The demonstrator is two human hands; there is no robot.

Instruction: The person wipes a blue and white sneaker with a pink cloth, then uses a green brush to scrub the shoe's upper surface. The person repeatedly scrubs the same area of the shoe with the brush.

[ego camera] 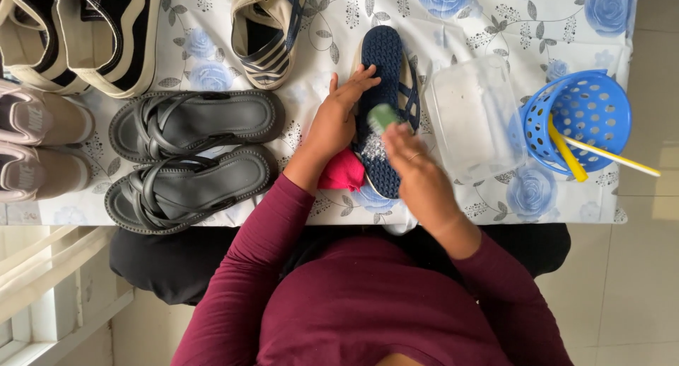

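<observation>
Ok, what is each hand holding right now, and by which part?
Right hand: small green brush, gripped at its near end. Left hand grips nothing; it lies flat along the navy sandal's left edge.

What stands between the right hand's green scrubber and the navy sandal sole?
Nothing visible does. The right hand holds the green scrubber directly over the navy sandal, which the left hand steadies. White foam lies on the sole.

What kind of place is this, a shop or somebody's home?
Probably a home: a table under a floral tablecloth, a tiled floor, and worn shoes lined up, such as grey sandals, beside a blue basket.
</observation>
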